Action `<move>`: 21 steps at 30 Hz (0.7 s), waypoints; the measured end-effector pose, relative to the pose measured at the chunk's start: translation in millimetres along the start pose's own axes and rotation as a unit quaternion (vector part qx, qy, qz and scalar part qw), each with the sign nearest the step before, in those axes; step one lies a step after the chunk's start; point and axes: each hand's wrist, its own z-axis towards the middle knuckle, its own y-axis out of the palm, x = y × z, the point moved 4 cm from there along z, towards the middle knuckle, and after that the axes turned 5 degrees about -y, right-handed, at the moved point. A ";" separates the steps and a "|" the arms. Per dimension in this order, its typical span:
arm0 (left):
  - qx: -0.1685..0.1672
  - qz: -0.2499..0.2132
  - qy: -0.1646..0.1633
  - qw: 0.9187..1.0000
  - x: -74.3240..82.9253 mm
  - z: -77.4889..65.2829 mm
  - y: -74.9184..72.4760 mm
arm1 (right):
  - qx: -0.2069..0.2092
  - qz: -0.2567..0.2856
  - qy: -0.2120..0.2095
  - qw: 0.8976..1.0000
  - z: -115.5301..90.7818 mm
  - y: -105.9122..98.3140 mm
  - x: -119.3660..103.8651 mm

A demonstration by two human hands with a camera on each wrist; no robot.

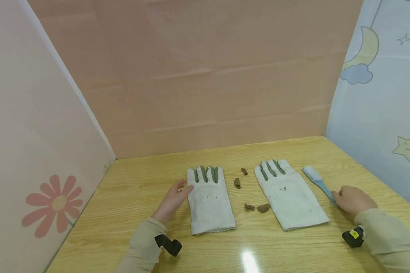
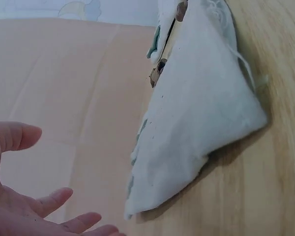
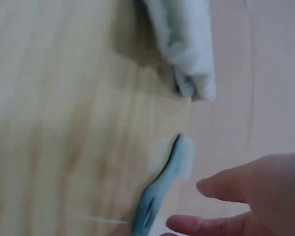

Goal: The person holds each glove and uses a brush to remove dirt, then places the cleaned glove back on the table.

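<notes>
Two white work gloves with green between the fingers lie flat on the table, the left glove (image 1: 212, 208) and the right glove (image 1: 294, 197). My left hand (image 1: 174, 197) is at the left glove's side, its thumb and fingers spread apart. In the left wrist view, nothing is in the left hand (image 2: 44, 196). A blue brush (image 1: 322, 185) with white bristles lies right of the gloves. Over its handle end is my right hand (image 1: 355, 199). The right wrist view has the thumb and forefinger of the right hand (image 3: 241, 196) apart beside the brush (image 3: 160, 189).
Several small brown pieces, among them one flat piece (image 1: 263, 208) and another piece (image 1: 237, 183), lie between the gloves on the wooden table (image 1: 140, 189). A plain pinkish cloth (image 1: 205, 76) hangs behind, with printed panels at both sides.
</notes>
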 end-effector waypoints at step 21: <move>0.161 0.357 0.192 0.900 43.4 -18.0 27.0 | 0.155 -0.004 -0.190 0.969 17.5 -11.7 -156.8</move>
